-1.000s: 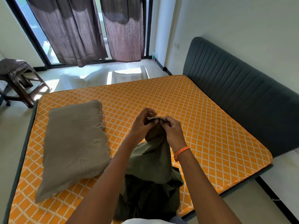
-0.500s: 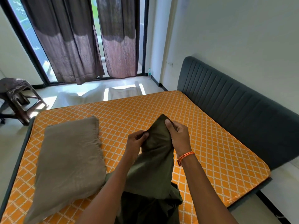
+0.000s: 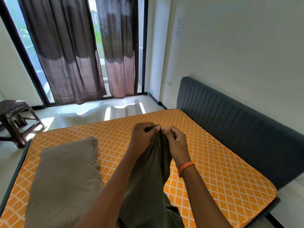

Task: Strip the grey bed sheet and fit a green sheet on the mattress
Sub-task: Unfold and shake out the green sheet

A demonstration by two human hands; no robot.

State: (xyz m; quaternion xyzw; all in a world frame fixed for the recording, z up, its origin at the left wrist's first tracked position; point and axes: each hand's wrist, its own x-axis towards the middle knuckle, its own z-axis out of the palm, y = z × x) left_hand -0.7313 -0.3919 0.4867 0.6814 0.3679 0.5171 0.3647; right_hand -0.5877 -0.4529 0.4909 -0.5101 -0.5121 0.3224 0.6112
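Both hands, left hand (image 3: 144, 135) and right hand (image 3: 176, 139), pinch the green sheet (image 3: 148, 170); we'd find its corner, then spread it over the mattress (image 3: 213, 170).

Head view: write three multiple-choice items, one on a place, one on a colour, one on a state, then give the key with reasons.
1. Where does the folded grey sheet lie?
A. On the stool
B. On the mattress, to the left of the arms
C. On the floor by the curtains

2. What colour is the bare mattress?
A. Orange with a white lattice
B. Plain blue
C. Grey stripes

3. How is the green sheet held?
A. Spread flat over the bed
B. Lying untouched
C. Lifted, its top edge held by both hands

Key: 1 B, the grey sheet rests on the mattress's left part. 2 A, the orange diamond pattern shows all over. 3 C, the left hand and right hand hold its top and the cloth hangs below.
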